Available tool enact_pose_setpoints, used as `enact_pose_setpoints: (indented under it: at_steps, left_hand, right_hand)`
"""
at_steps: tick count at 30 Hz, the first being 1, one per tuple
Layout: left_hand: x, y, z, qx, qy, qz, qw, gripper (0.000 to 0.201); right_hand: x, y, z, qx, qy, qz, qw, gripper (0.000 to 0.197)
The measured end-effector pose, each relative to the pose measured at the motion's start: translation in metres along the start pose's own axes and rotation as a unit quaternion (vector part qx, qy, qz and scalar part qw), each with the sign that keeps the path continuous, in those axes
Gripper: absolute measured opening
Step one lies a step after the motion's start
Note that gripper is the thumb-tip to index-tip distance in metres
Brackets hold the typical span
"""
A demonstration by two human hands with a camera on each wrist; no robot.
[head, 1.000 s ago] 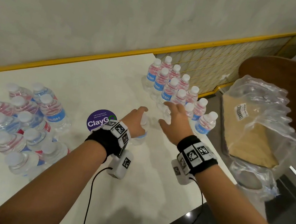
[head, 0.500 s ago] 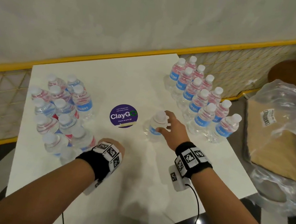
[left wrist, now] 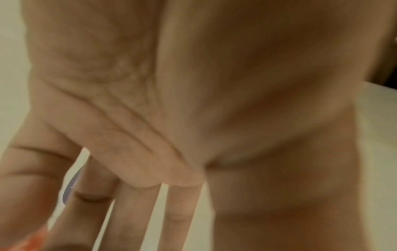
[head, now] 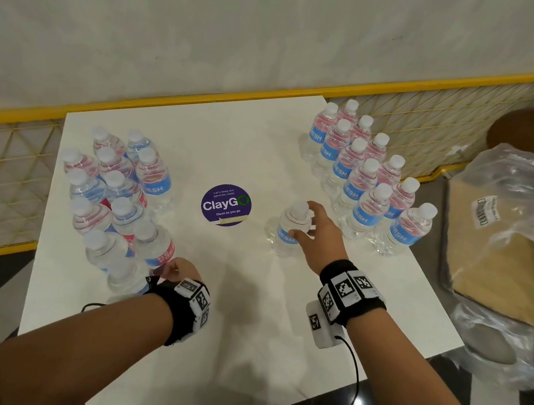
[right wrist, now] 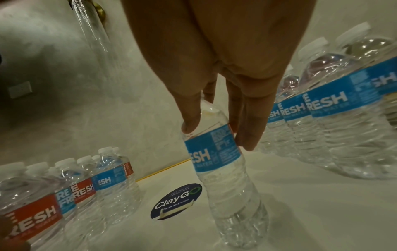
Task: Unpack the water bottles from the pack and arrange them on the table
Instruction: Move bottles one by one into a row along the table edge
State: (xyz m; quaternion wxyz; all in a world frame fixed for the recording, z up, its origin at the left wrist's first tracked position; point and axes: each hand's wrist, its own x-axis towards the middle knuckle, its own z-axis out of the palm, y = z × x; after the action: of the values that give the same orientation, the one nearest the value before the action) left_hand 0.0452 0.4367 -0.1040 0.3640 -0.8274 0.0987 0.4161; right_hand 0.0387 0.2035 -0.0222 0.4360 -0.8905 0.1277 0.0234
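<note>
Tabletop (head: 243, 303): white, against a grey wall with a yellow rail.
Right hand (head: 314, 237): fingers curled round a single upright bottle (head: 290, 232), thumb on one side of its shoulder, the others on the opposite side at the top of the blue label; bottle base is on the tabletop.
Right group (head: 366, 179): bottles standing in two rows, just beyond the right fingers on their outer side; not touching the held bottle.
Sticker (head: 225, 205): round purple "ClayGo" label flat on the tabletop, just beside the held bottle on the thumb side.
Left hand (head: 179, 270): fingers (left wrist: 133, 212) straight and slightly spread, tips at the nearest bottles of the left cluster; contact unclear.
Left cluster (head: 114, 193): red- and blue-labelled bottles packed together, ahead of the left fingers.
Pack wrap (head: 518, 274): crumpled clear plastic with a cardboard sheet, off the tabletop, well beyond the right hand.
</note>
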Motion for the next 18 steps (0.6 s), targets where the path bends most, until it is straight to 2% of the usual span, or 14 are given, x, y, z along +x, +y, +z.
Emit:
enact_pose_setpoints:
  at_steps: [1,2,3,4,5,6,7,10,14,16,18]
  left_hand:
    - [-0.007,-0.001,-0.001,0.040,0.029,-0.003,0.999,0.034]
    - [-0.007,0.001,0.001,0.148,0.007,0.004,0.989,0.034]
    - [-0.003,0.001,0.003,0.244,0.062,0.028,0.967,0.035]
    - [-0.005,0.001,0.001,0.316,0.021,0.020,0.948,0.035]
    - [-0.007,0.000,0.001,0.301,0.040,0.020,0.952,0.033]
    - [-0.010,-0.001,-0.001,0.295,0.030,0.001,0.955,0.028]
    - [-0.011,-0.001,0.000,0.284,0.061,0.012,0.957,0.022]
    - [-0.011,0.000,-0.006,0.261,0.042,-0.001,0.964,0.017]
    - [-0.026,0.010,-0.018,0.233,0.079,0.027,0.969,0.032]
    - [-0.042,0.018,-0.027,0.286,0.080,0.035,0.954,0.029]
    - [-0.056,0.024,-0.039,0.369,0.073,0.051,0.925,0.021]
  right_hand:
    - [0.000,0.000,0.000,-0.001,0.002,0.001,1.000,0.056]
    - [-0.001,0.001,0.000,-0.001,0.004,0.002,1.000,0.056]
    - [-0.001,0.001,0.001,0.002,0.006,0.001,1.000,0.056]
    - [-0.001,0.002,0.001,0.005,0.007,0.002,1.000,0.056]
    - [-0.001,0.003,0.001,0.005,0.007,0.003,1.000,0.056]
    - [-0.001,0.003,0.001,0.005,0.008,0.004,1.000,0.056]
    - [-0.002,0.003,0.001,0.005,0.009,0.003,1.000,0.056]
    - [-0.002,0.004,0.002,-0.001,0.014,0.001,1.000,0.055]
    - [-0.002,0.005,0.003,-0.006,0.016,-0.001,1.000,0.056]
    - [-0.002,0.007,0.002,-0.017,0.018,-0.001,1.000,0.056]
    - [-0.004,0.009,0.000,-0.031,0.027,0.002,0.999,0.057]
